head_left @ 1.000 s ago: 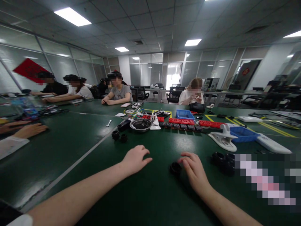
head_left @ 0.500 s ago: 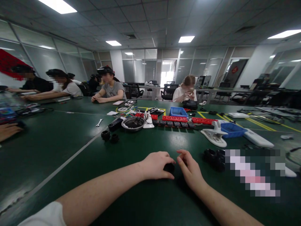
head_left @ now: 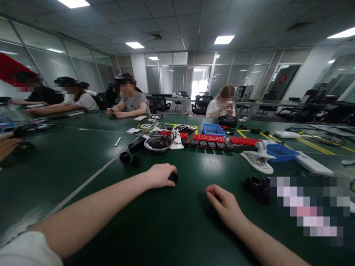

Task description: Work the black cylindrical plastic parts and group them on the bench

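My left hand (head_left: 162, 175) is closed around a small black round part (head_left: 173, 178), held low at the table surface. Most of that part is hidden under the fingers. To the right, my right hand (head_left: 226, 205) rests near the green table (head_left: 183, 229) with its fingers curled in and the thumb close to the index finger; nothing shows in it. Beyond my left hand sit two black round parts (head_left: 125, 158), hollow-looking. More black ring-like parts (head_left: 253, 183) lie to the right of my right hand, beside a blurred-out patch.
Farther back are a metal bowl (head_left: 158, 147) with cables, a wrench (head_left: 118, 142), red and black power strips (head_left: 209, 138), a white stand (head_left: 257, 159) and blue bins (head_left: 281, 152). Several people sit around the table; one person's hand (head_left: 8, 146) reaches in at the left.
My left hand has moved left and away from me with the black round part, apart from my right hand. My right hand stays about where it was, its fingers more curled.
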A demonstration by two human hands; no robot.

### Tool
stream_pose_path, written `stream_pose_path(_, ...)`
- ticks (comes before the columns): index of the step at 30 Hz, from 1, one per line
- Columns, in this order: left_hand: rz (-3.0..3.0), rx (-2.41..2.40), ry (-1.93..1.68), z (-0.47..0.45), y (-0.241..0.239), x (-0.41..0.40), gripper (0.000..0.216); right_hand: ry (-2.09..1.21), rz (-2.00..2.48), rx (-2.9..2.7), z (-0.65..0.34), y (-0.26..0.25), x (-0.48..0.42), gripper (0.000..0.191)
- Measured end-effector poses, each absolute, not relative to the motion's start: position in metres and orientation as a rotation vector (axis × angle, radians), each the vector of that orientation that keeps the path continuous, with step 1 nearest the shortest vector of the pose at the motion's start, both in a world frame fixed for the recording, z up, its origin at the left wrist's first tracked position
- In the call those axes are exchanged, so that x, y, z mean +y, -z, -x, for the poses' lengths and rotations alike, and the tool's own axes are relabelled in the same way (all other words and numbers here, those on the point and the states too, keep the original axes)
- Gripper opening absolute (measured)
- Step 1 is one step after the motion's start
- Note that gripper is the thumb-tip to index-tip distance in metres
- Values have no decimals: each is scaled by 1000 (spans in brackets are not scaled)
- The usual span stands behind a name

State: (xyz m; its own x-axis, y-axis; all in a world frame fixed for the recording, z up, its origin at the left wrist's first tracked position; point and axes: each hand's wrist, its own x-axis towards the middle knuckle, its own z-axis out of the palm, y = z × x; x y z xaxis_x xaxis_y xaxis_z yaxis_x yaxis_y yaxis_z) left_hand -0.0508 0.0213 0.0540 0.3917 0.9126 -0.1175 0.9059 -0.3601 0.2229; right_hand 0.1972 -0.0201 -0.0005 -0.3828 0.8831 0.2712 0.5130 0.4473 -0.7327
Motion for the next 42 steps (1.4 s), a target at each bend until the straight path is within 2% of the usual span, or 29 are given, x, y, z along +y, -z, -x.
stream_pose_path(6,-2267,1715,-74,127,-76,16,35,-799,1201,-2022,-195,2,-17,22)
stream_pose_path(13,-2004,1862,-883,179,-74,24,48,-869,1275,-1956,-192,0,-15,26)
stream_pose_path(17,-2033,1947,-974,199,-57,40,43,-856,1296,-1981,-191,-1,-14,26)
stream_pose_path(21,-2024,2022,-1069,206,-52,45,51,-845,1297,-1991,-191,0,-13,26)
stream_pose_path(24,-2092,2037,-1052,207,-54,44,55,-847,1294,-2010,-192,1,-13,26)
stream_pose_path(36,-2268,1928,-750,208,-46,44,37,-876,1278,-2086,-192,-3,-14,26)
stream_pose_path(42,-2342,1884,-631,207,-45,42,42,-879,1278,-2104,-191,-3,-14,26)
